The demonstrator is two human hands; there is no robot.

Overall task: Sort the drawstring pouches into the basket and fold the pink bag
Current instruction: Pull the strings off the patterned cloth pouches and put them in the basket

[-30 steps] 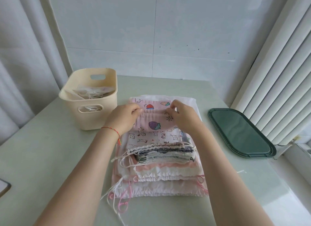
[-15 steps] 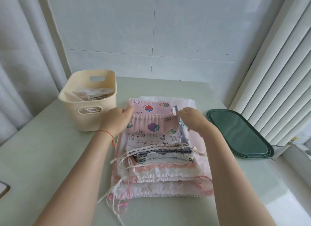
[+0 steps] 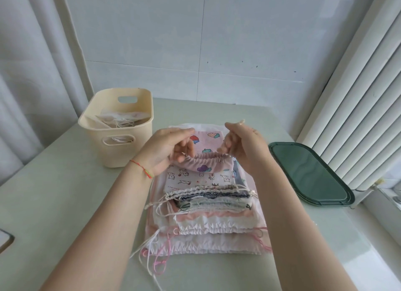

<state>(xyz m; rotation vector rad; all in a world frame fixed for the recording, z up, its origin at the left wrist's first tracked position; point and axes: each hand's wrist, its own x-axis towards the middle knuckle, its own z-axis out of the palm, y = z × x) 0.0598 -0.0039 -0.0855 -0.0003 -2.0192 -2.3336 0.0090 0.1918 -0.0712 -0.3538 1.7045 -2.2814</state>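
- The left hand (image 3: 165, 148) and the right hand (image 3: 243, 145) are now lifting the gathered top edge of the fruit-print pouch (image 3: 206, 158) clear of the stack (image 3: 206, 206); half a second ago that edge was lying flat under the fingers, and a second ago both hands were pressing down on it.
- Each hand is pinching one end of the ruffled hem, left at the left end, right at the right end. The hem is sagging in a shallow curve between them while the far part of the pouch is still trailing on the pile.
- The right hand is also holding up a pale cord end (image 3: 241, 122) between its raised fingertips; whether this is the pouch's own drawstring cannot be told for sure.
- The stack is staying on the table (image 3: 54, 193) directly in front of the person, and no layer below the top one appears to have shifted. The animal-print pouch (image 3: 195, 179) is now showing just under the lifted edge.
- The basket (image 3: 118, 128) is standing to the left of the stack, close beside the left hand, with at least one pale pouch already inside.
- The change suggests that the top pouch is being separated for its move into the basket, so sorting is at an early stage with many pouches left.
- The large pink bag (image 3: 208, 245) is lying at the bottom of the pile, unfolded, its folding not yet begun.
- The green tray (image 3: 308, 173) is sitting to the right, untouched.
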